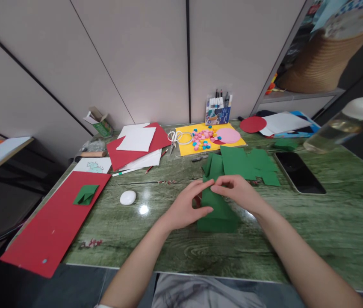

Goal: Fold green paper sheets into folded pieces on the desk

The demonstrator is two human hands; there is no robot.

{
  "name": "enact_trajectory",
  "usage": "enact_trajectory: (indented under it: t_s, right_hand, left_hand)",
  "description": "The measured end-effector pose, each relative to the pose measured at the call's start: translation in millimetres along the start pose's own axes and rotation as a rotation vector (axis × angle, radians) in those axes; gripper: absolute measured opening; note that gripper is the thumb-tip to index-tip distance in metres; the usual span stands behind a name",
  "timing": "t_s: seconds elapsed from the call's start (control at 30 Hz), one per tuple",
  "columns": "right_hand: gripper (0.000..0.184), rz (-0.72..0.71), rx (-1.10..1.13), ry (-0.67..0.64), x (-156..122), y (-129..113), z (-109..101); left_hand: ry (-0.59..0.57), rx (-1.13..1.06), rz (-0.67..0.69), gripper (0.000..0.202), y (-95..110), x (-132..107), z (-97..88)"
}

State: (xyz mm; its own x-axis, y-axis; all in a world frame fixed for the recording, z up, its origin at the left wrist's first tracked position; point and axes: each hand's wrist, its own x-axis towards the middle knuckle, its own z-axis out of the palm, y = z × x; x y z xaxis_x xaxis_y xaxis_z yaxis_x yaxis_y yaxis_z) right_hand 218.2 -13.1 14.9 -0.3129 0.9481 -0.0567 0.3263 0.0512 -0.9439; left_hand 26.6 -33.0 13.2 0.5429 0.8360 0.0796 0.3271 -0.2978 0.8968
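A folded sheet of green paper [217, 214] lies in front of me, its creased far end partly raised. My left hand [184, 204] rests at its left edge, with the thumb and forefinger stretched out and apart over the paper. From the right, my right hand [237, 191] pinches at the paper's upper middle, fingertips close to my left forefinger. Just behind are more green paper pieces [237, 162], flat on the table. A small folded green paper [85, 195] sits on a long red sheet [56, 222] at the left.
On the green table [155, 248] are a white oval object [128, 197], scissors [173, 139], and a black phone [299, 172]. Pink, blue and yellow pieces [204, 139] lie on a yellow sheet [184, 149]. A lidded bottle [332, 130] stands right; a marker box [218, 112] stands behind.
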Motion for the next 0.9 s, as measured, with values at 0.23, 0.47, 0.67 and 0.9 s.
enact_trajectory:
  t_s: [0.23,0.47,0.67,0.9]
  right_hand:
    - [0.030,-0.011,0.001,0.016,1,0,2]
    - [0.026,-0.009,-0.089,-0.025,0,-2,5]
    - [0.021,-0.031,-0.136,-0.074,-1,-5,8]
    - [0.018,-0.061,-0.201,-0.056,-4,-4,14]
  left_hand:
    - [0.047,-0.086,0.018,0.060,0,0,3.4]
    - [0.234,-0.213,-0.015,0.039,-11,6,0.8]
    - [0.362,-0.453,-0.162,0.047,-15,11,-4.5]
    - [0.326,-0.512,-0.262,0.022,-16,10,-4.5]
